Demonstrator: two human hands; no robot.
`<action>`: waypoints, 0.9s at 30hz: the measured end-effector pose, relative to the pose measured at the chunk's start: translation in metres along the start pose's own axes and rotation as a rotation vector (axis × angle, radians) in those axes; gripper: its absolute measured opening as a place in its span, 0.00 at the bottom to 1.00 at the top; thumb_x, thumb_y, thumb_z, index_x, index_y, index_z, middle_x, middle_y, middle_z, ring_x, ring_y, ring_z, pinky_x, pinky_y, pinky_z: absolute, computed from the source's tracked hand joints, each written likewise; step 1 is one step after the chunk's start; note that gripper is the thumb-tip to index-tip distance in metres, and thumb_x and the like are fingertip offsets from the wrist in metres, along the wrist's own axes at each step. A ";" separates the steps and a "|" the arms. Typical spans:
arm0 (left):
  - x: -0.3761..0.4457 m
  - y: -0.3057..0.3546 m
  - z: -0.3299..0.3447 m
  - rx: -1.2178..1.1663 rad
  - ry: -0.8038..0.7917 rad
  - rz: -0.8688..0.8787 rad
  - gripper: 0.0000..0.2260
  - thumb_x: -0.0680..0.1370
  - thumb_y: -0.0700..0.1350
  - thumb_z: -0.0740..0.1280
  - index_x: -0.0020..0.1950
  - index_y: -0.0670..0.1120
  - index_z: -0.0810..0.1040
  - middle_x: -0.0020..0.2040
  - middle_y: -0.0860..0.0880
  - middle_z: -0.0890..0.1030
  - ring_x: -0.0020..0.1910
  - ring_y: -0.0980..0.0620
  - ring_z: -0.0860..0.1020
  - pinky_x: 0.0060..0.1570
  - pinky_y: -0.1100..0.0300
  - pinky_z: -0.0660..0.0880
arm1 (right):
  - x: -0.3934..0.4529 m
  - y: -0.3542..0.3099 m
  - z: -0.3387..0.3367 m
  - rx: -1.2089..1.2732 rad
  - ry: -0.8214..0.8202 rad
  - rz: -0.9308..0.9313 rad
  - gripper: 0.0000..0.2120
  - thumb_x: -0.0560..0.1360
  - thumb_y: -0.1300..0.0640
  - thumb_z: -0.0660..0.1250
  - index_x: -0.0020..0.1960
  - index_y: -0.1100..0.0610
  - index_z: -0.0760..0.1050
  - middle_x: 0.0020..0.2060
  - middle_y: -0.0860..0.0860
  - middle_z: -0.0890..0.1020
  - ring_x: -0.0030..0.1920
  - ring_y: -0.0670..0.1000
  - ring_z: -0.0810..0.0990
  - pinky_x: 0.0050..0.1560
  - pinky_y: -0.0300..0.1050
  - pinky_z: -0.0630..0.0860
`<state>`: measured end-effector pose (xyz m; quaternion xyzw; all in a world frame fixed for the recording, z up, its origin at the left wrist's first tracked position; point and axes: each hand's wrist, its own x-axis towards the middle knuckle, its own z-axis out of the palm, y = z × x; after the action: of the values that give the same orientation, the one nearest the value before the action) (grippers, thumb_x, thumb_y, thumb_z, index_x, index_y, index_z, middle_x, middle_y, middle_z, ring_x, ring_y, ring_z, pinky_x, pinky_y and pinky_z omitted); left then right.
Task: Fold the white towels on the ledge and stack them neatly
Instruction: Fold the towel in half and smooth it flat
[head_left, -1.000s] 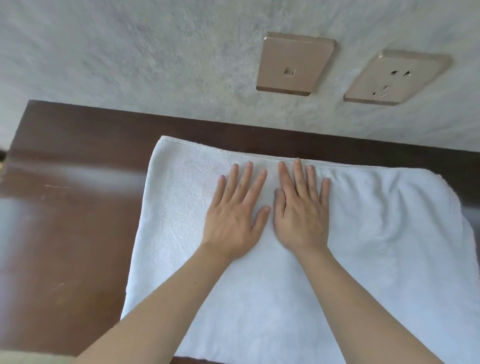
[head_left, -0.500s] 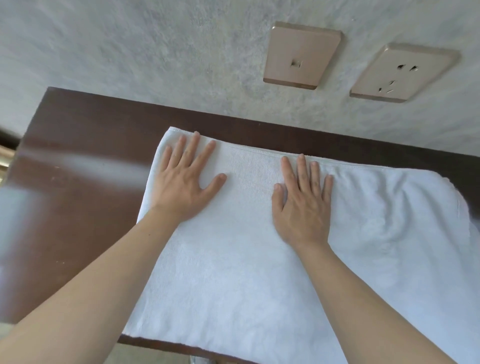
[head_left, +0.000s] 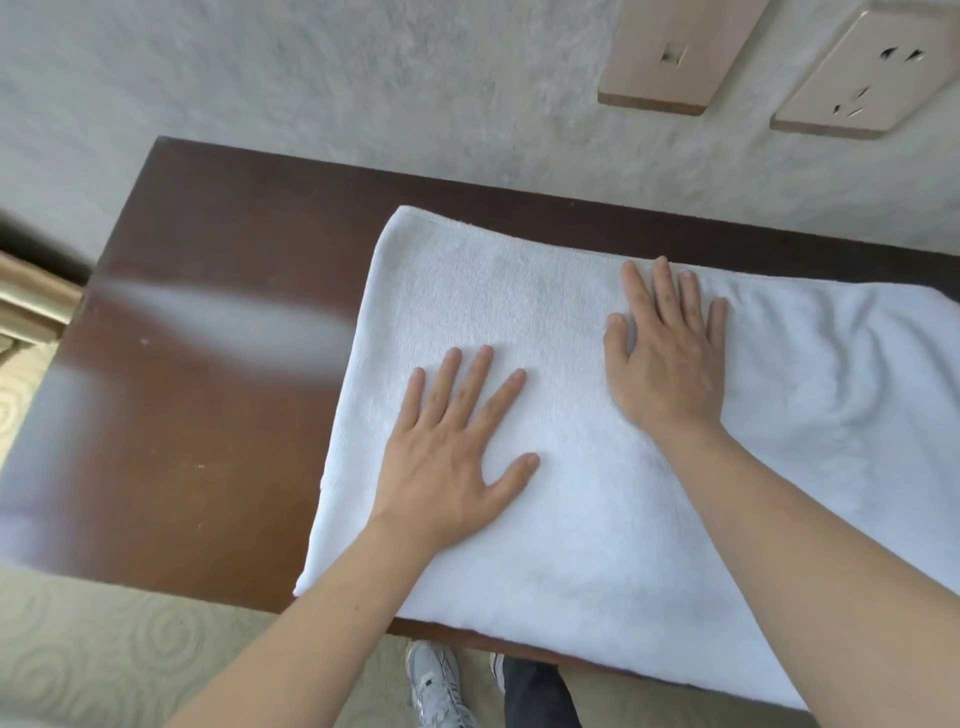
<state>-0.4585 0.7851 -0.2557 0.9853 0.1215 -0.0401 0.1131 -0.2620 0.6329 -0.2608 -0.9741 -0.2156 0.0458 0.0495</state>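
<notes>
With fingers (head_left: 470, 382) straight and spread, my left hand (head_left: 451, 457) presses flat on the white terry towel (head_left: 571, 530); my right hand (head_left: 667, 364) lies flat too, fingers closer together, near its far edge. It covers the dark brown wooden desk (head_left: 208, 415).

Both hands flat on white towel (head_left: 571, 519), left hand (head_left: 447, 457), right hand (head_left: 670, 369), dark ledge (head_left: 208, 415)
</notes>
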 end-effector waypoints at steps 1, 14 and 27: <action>-0.001 -0.004 0.000 0.004 0.005 -0.004 0.33 0.80 0.69 0.51 0.82 0.59 0.49 0.83 0.52 0.46 0.82 0.49 0.42 0.79 0.43 0.47 | 0.000 0.000 -0.001 0.000 -0.005 0.000 0.29 0.81 0.42 0.38 0.82 0.45 0.46 0.82 0.49 0.48 0.81 0.53 0.44 0.79 0.60 0.41; -0.058 -0.067 -0.010 -0.001 0.046 -0.247 0.32 0.80 0.68 0.50 0.82 0.59 0.52 0.83 0.51 0.48 0.82 0.44 0.46 0.80 0.45 0.46 | -0.009 -0.004 -0.008 0.053 0.048 -0.011 0.31 0.81 0.40 0.39 0.81 0.50 0.54 0.81 0.54 0.56 0.81 0.56 0.50 0.79 0.61 0.45; -0.071 -0.009 0.011 -0.003 0.059 0.032 0.31 0.80 0.65 0.56 0.82 0.56 0.56 0.83 0.49 0.53 0.82 0.46 0.49 0.79 0.43 0.51 | -0.164 -0.070 0.012 -0.011 -0.095 -0.049 0.31 0.81 0.37 0.45 0.82 0.43 0.48 0.82 0.52 0.49 0.81 0.58 0.44 0.78 0.64 0.45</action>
<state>-0.5295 0.7746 -0.2606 0.9877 0.1092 -0.0089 0.1113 -0.4406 0.6274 -0.2534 -0.9656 -0.2416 0.0899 0.0351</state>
